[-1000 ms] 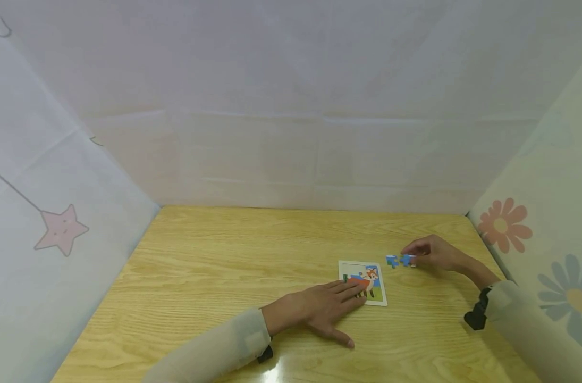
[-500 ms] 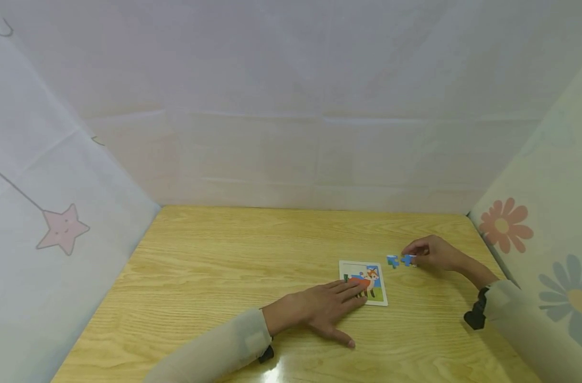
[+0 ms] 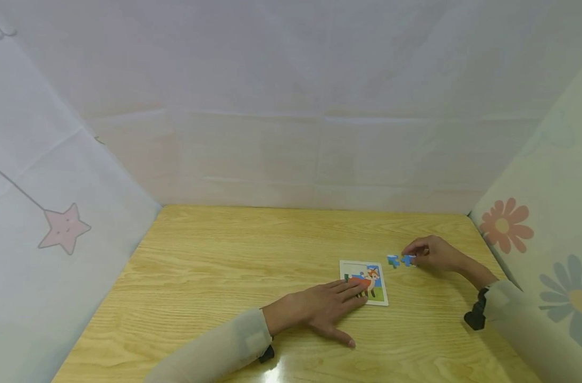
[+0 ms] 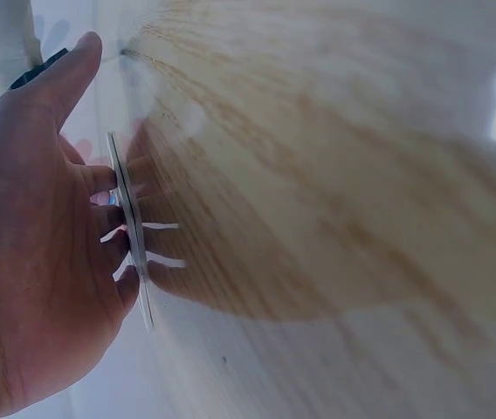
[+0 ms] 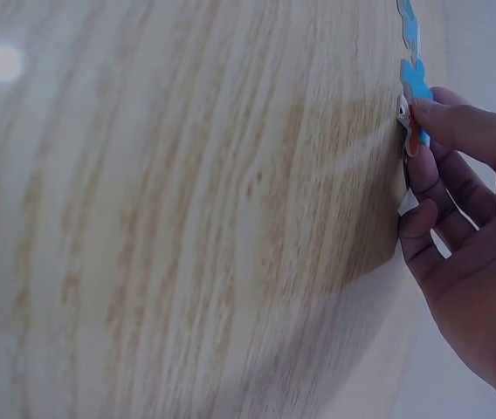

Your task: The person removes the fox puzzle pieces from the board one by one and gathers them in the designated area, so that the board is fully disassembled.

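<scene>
head view: the held puzzle piece is right of the puzzle tray, pinched between thumb and fingers of the right hand. a loose piece lies nearer the tray. the left hand rests on the tray, fingers straight; light pressure there should steady it, and an edge grip should ease turning.

Pale sleeves, black wristbands

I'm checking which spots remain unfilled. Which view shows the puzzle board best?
The head view: it shows the puzzle board face-up, including its bare upper-left area, though partly covered. The left wrist view shows mainly its thin edge; the right wrist view doesn't show it.
</scene>
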{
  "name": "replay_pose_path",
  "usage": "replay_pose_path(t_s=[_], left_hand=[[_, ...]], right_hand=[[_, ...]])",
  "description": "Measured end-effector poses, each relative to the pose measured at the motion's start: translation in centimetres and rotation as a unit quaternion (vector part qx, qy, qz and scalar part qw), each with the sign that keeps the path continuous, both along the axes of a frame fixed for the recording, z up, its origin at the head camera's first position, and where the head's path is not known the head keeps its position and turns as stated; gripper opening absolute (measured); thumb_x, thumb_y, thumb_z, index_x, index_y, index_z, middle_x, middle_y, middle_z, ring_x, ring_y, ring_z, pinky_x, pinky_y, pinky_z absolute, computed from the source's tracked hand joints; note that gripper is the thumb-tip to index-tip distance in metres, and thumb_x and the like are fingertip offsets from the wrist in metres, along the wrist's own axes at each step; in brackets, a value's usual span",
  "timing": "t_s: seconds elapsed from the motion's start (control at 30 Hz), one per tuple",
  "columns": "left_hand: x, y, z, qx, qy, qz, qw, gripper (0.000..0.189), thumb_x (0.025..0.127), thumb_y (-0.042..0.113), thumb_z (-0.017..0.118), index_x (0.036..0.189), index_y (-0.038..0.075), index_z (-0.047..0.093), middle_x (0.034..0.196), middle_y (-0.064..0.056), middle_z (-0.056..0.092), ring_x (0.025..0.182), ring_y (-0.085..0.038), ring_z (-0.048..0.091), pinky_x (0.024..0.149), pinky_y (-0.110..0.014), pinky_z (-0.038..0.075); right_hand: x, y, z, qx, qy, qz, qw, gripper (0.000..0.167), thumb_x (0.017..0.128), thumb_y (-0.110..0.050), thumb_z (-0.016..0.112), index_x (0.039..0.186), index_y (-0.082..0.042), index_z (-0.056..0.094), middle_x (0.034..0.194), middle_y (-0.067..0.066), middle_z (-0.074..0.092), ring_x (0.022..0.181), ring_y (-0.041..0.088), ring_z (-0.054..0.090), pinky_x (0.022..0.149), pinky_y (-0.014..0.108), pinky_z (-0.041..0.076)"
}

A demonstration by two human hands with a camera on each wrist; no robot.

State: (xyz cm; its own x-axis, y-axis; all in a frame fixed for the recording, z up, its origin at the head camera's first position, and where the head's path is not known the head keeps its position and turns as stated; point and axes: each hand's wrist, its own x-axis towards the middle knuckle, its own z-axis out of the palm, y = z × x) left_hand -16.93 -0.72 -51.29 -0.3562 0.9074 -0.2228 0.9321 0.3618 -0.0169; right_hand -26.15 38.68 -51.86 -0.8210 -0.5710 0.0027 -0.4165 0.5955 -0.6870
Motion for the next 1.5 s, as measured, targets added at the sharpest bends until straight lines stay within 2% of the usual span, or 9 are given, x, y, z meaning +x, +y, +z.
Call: replay_pose_path(t_s=[0.47, 0.67, 0.8, 1.0, 1.17, 1.5], left_hand=[[0.0, 0.1, 0.0, -0.001, 0.009, 0.001, 1.0000, 0.103, 0.097, 0.085, 0.037, 0.172, 0.018, 0.015, 0.180, -0.006, -0.002, 0.165, -0.021, 0.002, 0.132, -0.034, 0.012], [0.0, 0.1, 0.1, 0.001, 0.008, -0.002, 1.0000, 0.101, 0.098, 0.083, 0.037, 0.172, 0.017, 0.016, 0.180, -0.006, -0.002, 0.165, -0.021, 0.003, 0.132, -0.034, 0.013], [0.0, 0.0, 0.1, 0.006, 0.010, -0.002, 0.9999, 0.099, 0.099, 0.082, 0.036, 0.172, 0.017, 0.018, 0.180, -0.006, 0.000, 0.165, -0.021, 0.005, 0.132, -0.034, 0.014], [-0.1, 0.0, 0.1, 0.014, 0.000, 0.005, 0.9999, 0.095, 0.100, 0.080, 0.037, 0.171, 0.018, 0.021, 0.180, -0.005, 0.003, 0.165, -0.021, 0.007, 0.132, -0.034, 0.016], [-0.1, 0.0, -0.1, 0.020, -0.010, 0.008, 0.9997, 0.093, 0.101, 0.079, 0.036, 0.171, 0.019, 0.021, 0.180, -0.005, 0.002, 0.165, -0.021, 0.007, 0.132, -0.033, 0.015], [-0.1, 0.1, 0.0, 0.029, -0.011, 0.008, 0.9995, 0.091, 0.102, 0.077, 0.036, 0.171, 0.020, 0.020, 0.180, -0.005, 0.002, 0.165, -0.022, 0.007, 0.132, -0.037, 0.016]], right_hand=[[0.2, -0.2, -0.1, -0.004, -0.006, -0.018, 0.9998, 0.021, 0.096, -0.003, 0.077, 0.117, -0.003, 0.077, 0.112, 0.012, 0.076, 0.090, 0.009, 0.067, 0.076, 0.026, 0.057], [0.3, -0.5, -0.1, 0.005, 0.007, -0.044, 0.9990, 0.022, 0.096, -0.003, 0.076, 0.117, -0.007, 0.078, 0.111, 0.006, 0.077, 0.095, 0.011, 0.070, 0.077, 0.027, 0.059], [0.4, -1.3, 0.2, 0.002, 0.027, -0.051, 0.9983, 0.020, 0.096, -0.001, 0.076, 0.115, -0.006, 0.078, 0.108, 0.007, 0.077, 0.089, 0.012, 0.070, 0.072, 0.027, 0.058], [0.5, -2.9, 0.8, -0.027, 0.054, -0.017, 0.9980, 0.018, 0.098, -0.002, 0.075, 0.114, -0.007, 0.079, 0.105, 0.006, 0.076, 0.082, 0.012, 0.067, 0.065, 0.027, 0.057], [0.3, -4.3, 1.2, -0.050, 0.051, 0.022, 0.9972, 0.018, 0.099, -0.001, 0.073, 0.115, -0.007, 0.078, 0.106, 0.005, 0.076, 0.083, 0.015, 0.066, 0.066, 0.027, 0.055], [0.4, -6.9, 1.4, -0.046, 0.025, 0.074, 0.9959, 0.019, 0.096, -0.001, 0.076, 0.114, -0.006, 0.078, 0.106, 0.010, 0.074, 0.085, 0.014, 0.065, 0.067, 0.026, 0.054]])
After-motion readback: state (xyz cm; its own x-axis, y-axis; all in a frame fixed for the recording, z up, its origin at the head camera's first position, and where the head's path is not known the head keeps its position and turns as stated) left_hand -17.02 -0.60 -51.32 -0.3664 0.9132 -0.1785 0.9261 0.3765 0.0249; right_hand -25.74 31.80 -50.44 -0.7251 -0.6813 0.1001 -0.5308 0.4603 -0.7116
